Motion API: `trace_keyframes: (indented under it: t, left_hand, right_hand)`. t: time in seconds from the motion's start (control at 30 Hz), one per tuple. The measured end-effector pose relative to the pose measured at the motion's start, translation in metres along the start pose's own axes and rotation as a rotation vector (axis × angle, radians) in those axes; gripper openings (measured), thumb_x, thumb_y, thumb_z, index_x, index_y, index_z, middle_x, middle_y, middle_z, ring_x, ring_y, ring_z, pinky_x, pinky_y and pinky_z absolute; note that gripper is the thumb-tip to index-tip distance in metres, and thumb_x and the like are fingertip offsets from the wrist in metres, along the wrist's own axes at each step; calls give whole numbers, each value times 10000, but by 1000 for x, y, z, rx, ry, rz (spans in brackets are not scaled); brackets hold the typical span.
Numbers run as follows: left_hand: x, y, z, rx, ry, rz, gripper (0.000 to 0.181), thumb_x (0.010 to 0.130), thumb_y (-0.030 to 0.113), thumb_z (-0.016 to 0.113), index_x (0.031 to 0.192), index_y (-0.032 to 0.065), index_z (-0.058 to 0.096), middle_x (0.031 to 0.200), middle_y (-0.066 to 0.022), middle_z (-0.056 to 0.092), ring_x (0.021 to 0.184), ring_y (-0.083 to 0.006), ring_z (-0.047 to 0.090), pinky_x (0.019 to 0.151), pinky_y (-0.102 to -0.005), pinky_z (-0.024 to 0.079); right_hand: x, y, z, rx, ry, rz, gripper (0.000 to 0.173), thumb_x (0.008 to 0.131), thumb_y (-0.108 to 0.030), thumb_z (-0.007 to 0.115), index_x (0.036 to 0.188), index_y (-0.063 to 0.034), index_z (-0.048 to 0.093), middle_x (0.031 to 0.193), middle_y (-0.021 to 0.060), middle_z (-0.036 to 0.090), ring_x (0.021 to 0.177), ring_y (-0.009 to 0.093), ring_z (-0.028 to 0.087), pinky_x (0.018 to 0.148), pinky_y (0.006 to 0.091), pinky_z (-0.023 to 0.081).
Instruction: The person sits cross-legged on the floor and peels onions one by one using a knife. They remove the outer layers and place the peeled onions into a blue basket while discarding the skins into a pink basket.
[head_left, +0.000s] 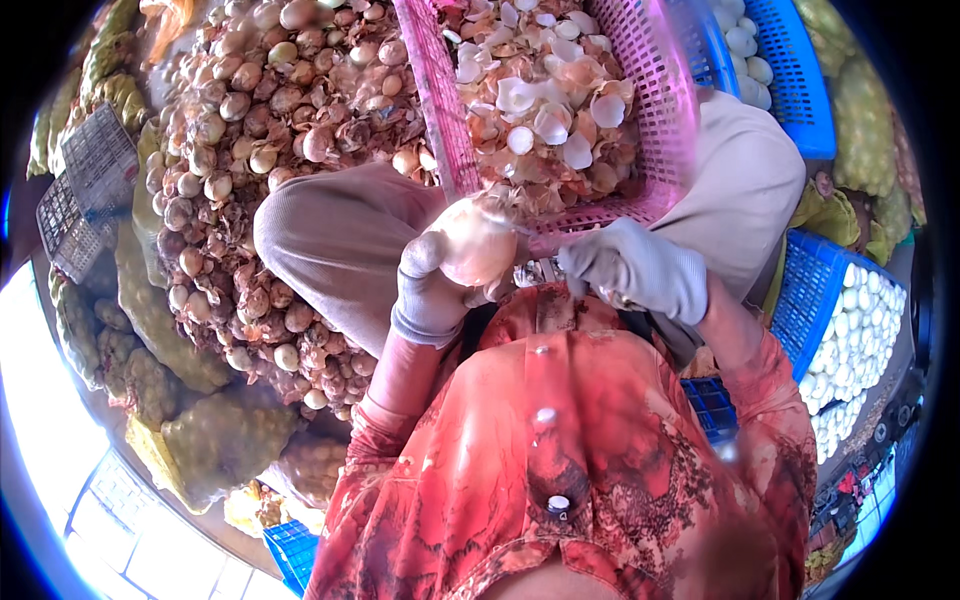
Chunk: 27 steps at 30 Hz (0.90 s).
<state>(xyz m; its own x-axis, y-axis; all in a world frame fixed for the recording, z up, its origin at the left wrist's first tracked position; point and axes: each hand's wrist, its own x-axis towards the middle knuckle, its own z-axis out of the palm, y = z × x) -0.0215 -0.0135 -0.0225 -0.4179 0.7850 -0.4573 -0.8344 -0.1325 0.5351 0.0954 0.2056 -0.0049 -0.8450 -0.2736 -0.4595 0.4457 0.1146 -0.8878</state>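
My left hand (431, 281), in a grey glove, holds a large onion (480, 244) with its root end turned away from me. To its right, my right hand (637, 270), also gloved, is curled around the handle of what looks like a small knife; its blade (510, 225), blurred, reaches towards the top of the onion. Just beyond both hands stands a pink plastic basket (660, 97) between my knees, holding onion skins and cut ends (555, 112). Skin-on onions (285, 97) lie in a large heap beside and beyond my left knee.
Blue crates (802, 82) with peeled onions stand at the upper right, and another blue crate (806, 300) of peeled onions is at the right. Filled mesh sacks (225, 435) lie along the left. Grey plastic crates (97, 165) rest at the far left.
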Motion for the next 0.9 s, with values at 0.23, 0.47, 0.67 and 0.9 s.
trace_keyframes:
  t: [0.23,0.47,0.67,0.9]
  left_hand:
    - [3,-2,5,20,95,32,1021,616,587,775,1321,-63,424,1007,-129,623,672,-160,606,520,-259,488]
    - [-5,8,12,260,-125,20,848,636,405,834,1269,-28,472,1051,-104,617,911,-179,627,756,-273,506]
    - [-13,-8,32,776,279,622,783,643,164,847,1289,-8,440,1216,-139,527,1129,-251,540,983,-381,454]
    - [-17,12,37,604,372,432,710,630,174,829,1232,-34,515,1108,-88,618,1033,-157,575,955,-303,446]
  right_hand:
    - [-19,-1,4,188,124,-96,608,837,-573,655,1028,4,671,647,28,610,553,77,525,500,269,398]
    - [6,-31,32,-228,574,-221,249,766,-136,724,956,-5,632,582,68,548,484,140,523,487,304,431]
    - [17,-43,36,-24,590,-174,128,770,-87,667,828,10,607,605,5,467,573,40,410,500,251,362]
    - [-9,-34,-12,307,547,-46,167,923,-92,553,930,45,648,644,50,608,509,57,545,505,168,429]
